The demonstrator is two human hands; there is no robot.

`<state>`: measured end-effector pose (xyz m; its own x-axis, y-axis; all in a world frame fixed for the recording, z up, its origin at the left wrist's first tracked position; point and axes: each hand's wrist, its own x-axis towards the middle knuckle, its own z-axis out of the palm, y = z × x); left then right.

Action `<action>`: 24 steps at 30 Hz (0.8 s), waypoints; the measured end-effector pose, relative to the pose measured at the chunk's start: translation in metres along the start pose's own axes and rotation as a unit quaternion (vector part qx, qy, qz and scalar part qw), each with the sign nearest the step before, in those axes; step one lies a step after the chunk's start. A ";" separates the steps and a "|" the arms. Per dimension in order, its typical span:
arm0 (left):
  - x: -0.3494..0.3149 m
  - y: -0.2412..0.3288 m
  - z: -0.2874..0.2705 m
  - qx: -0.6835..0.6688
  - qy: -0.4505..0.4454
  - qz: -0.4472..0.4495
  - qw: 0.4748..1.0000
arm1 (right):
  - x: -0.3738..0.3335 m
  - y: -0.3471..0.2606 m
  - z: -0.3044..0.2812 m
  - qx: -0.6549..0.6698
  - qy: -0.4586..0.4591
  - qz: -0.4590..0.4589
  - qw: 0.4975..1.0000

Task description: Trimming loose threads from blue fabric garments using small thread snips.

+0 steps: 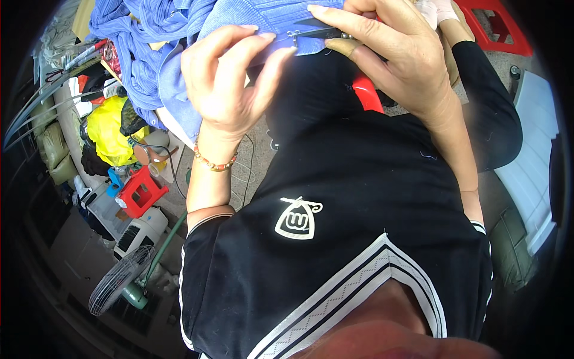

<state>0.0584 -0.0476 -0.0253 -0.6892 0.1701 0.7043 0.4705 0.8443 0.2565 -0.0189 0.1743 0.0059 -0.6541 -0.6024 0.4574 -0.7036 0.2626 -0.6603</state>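
Blue ribbed knit fabric (pixel 239 17) fills the top middle of the head view. My left hand (pixel 224 84), with a beaded bracelet at the wrist, is curled at the fabric's near edge, thumb and fingertips close together on the knit. In my right hand (pixel 400 57) is a small pair of dark thread snips (pixel 317 31), blades pointing left toward my left fingertips. A yellowish covering wraps one right fingertip. Between the blades and my left thumb, a little dark and white thread or trim shows at the cloth edge. My fingers partly hide the snips' handles.
More blue knit garments (pixel 140 90) pile up at the left. Beyond them lie a yellow bag (pixel 110 131), a red stool (pixel 142 191) and a standing fan (pixel 122 280). Another red stool (pixel 499 27) stands at top right, near another person's hand (pixel 443 11). White sheeting (pixel 532 155) lies far right.
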 end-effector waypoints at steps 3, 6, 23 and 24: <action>0.000 0.004 0.001 0.056 -0.005 0.000 0.998 | 0.000 -0.001 0.000 -0.004 0.001 -0.002 1.000; 0.002 0.004 -0.001 0.063 -0.012 0.013 0.998 | 0.000 -0.003 -0.001 -0.009 -0.002 -0.004 1.000; 0.000 0.007 0.006 -0.060 -0.004 -0.057 0.997 | 0.015 0.039 0.041 -0.015 0.282 -0.347 0.894; -0.001 0.007 0.004 -0.060 -0.007 -0.062 0.996 | 0.012 0.013 0.017 -0.010 0.133 -0.213 0.968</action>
<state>0.0603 -0.0400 -0.0273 -0.7538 0.0762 0.6527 0.4426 0.7930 0.4186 -0.0309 0.1578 -0.0070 -0.3500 -0.4442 0.8247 -0.9287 0.0492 -0.3677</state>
